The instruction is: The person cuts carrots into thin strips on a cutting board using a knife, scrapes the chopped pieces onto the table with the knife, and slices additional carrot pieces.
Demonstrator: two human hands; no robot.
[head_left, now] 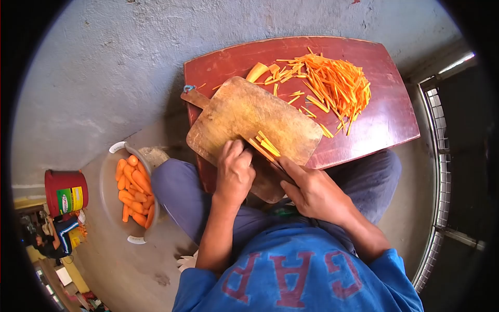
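A worn wooden cutting board [260, 106] lies on the red table at an angle, its handle toward the upper left. My right hand [315, 191] is closed around a knife [267, 156], whose blade runs up and left over the board's near edge. Beside the blade lie a few cut carrot sticks [268, 144]. My left hand [235, 169] is curled at the board's near edge, close to the knife tip; what its fingers hold, if anything, is hidden. Beyond the board is a large heap of carrot strips [338, 86], with a thicker carrot piece [257, 72] to its left.
The red table [387, 104] stands against a grey wall. On the floor at the left are a basin [107, 190] of peeled carrots [136, 182] and a red bucket [52, 190]. Another person [52, 244] is at the far left. A metal grille [442, 156] stands at the right.
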